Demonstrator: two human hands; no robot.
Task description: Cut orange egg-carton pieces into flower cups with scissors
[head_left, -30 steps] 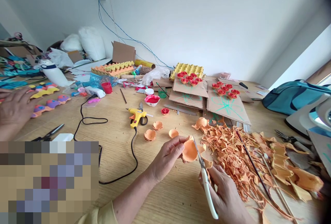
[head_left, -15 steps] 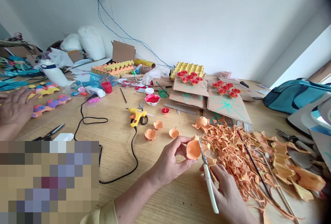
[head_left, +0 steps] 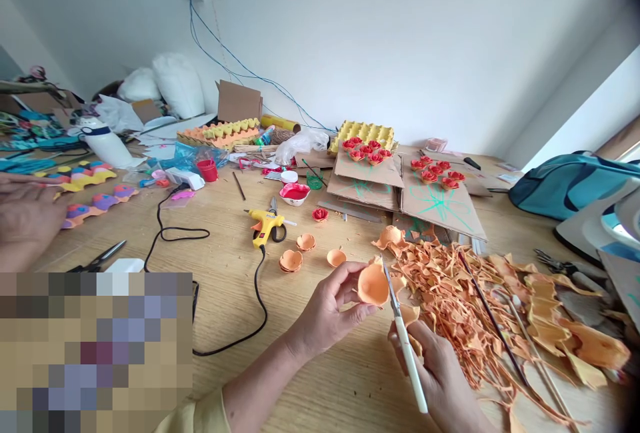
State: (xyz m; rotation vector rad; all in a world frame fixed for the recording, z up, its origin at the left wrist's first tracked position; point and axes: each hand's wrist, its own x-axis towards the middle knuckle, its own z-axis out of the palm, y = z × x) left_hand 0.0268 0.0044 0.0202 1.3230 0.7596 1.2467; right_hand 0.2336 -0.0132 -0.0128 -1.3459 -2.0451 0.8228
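Between the thumb and fingers of my left hand [head_left: 327,303] is an orange egg-carton cup [head_left: 373,284], its hollow facing me. My right hand [head_left: 440,370] grips white-handled scissors [head_left: 410,363], whose blades point up and lie against the cup's right edge. Whether the blades are parted is hard to make out. Beyond my left hand sit a single orange cup [head_left: 337,258] and two small stacks of cups, a nearer stack [head_left: 291,261] and a farther stack [head_left: 306,242]. A heap of orange carton scraps [head_left: 450,293] spreads right of the scissors.
A yellow glue gun [head_left: 266,226] lies with its black cord trailing forward. Behind are a bowl of red paint [head_left: 295,194], a red flower [head_left: 320,215] and cardboard sheets [head_left: 440,210] bearing red flowers. At the left, another person's hand [head_left: 30,210] is near painted carton strips [head_left: 100,203].
The cup in my left hand has shifted slightly left and turned a little. The scissors have moved marginally down and right. The other person's hand at the left has also shifted.
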